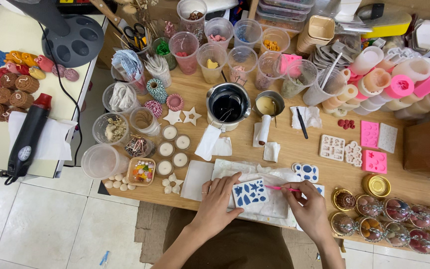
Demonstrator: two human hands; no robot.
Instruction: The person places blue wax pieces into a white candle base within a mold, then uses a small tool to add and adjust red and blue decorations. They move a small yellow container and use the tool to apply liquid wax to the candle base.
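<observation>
Head view is looking down on a crowded wooden table (294, 149) where a person is working at the near edge. The left hand (218, 199) is resting with fingers spread flat, pressing on the near-left edge of a small white mould (250, 194) and gripping nothing. The right hand (305, 203) is pinching a thin pink stick (280, 188), whose tip is reaching over the mould's right side. The mould is lying on a sheet of white paper (274, 206), just inside the table's front edge, between the two hands.

Its shaped cavities are showing dark blue, so filling appears largely done; judging by the stick, fine touching-up of the blue shapes seems to be what is left. A second mould with blue ovals (306, 172) is sitting just beyond the right hand, also looking filled.

Room is tight. Farther right, a row of small round glass jars (399, 209) is lining the front edge near the right wrist. Farther left, small round white candles (170, 149) and a tray of coloured beads (141, 172) are standing near the left forearm. Beyond the paper, a metal pot of dark liquid (228, 106) and a smaller metal cup of pale wax (268, 104) are sitting mid-table, with pink and white moulds (369, 134) to their right. At the far side, clear plastic cups (212, 60) are crowding the back.
</observation>
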